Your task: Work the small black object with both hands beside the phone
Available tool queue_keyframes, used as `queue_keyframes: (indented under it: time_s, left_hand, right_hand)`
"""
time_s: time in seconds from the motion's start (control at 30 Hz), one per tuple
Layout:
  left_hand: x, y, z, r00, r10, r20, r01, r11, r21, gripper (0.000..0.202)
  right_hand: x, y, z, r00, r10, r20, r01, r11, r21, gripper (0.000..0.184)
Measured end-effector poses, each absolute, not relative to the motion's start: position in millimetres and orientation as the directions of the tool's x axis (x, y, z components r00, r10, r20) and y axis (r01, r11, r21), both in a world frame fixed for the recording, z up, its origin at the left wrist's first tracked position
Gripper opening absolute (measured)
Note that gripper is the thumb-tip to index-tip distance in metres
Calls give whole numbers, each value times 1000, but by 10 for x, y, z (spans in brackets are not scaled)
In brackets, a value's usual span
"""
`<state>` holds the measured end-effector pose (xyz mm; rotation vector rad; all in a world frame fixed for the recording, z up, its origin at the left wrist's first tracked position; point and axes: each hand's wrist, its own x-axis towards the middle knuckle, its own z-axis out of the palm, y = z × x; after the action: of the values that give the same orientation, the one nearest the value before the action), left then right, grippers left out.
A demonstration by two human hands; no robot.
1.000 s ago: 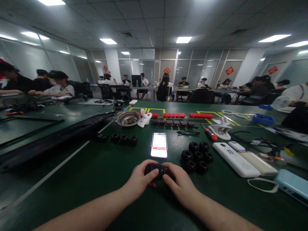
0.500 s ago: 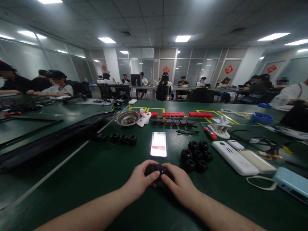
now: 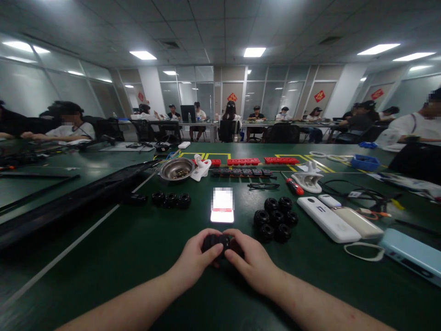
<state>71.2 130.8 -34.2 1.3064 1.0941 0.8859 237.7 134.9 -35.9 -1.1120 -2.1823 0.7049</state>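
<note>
Low over the table's near part, both hands grip a black rounded part (image 3: 216,242), much of it covered by my fingers. My left hand (image 3: 196,255) wraps its left side, thumb across the front. Against the right side press the thumb and fingers of my right hand (image 3: 250,258). Just beyond lies a phone (image 3: 222,217) with a lit screen. Several glossy black wheel-like parts (image 3: 276,217) are clustered to the right of the phone. To its left, three similar black parts (image 3: 171,199) stand in a row.
Farther back are a metal bowl (image 3: 177,169) with small brass-coloured pieces, red strips (image 3: 243,161), a black strip (image 3: 243,173) and a screwdriver (image 3: 294,186). A long black part (image 3: 79,195) lies left; power banks (image 3: 327,219) and cables lie right. People sit around the room.
The view has turned a little to the right, so the table items appear shifted left. Both hands keep hold of the black part, with the right fingers slightly moved against it.
</note>
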Motion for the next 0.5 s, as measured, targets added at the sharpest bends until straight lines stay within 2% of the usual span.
queue_keyframes:
  time_s: [0.1, 0.23, 0.37, 0.43, 0.5]
  left_hand:
    - [710, 1330, -369, 285, 951, -115, 89, 94, 992, 33]
    - [706, 1348, -350, 271, 951, -146, 59, 134, 989, 39]
    - [710, 1326, -313, 249, 958, -141, 47, 134, 990, 39]
    - [713, 1319, -315, 251, 959, -130, 40, 123, 992, 37]
    - [713, 1322, -330, 254, 958, -131, 44, 124, 991, 35]
  right_hand:
    - [2378, 1349, -359, -484, 820, 304, 521, 550, -653, 27]
    - [2381, 1340, -371, -500, 763, 409, 478, 637, -605, 40]
    - [2383, 1337, -394, -455, 811, 368, 509, 576, -640, 52]
    - [2381, 1344, -400, -446, 835, 322, 531, 536, -656, 46]
    - [2379, 1355, -400, -452, 842, 293, 547, 521, -655, 32]
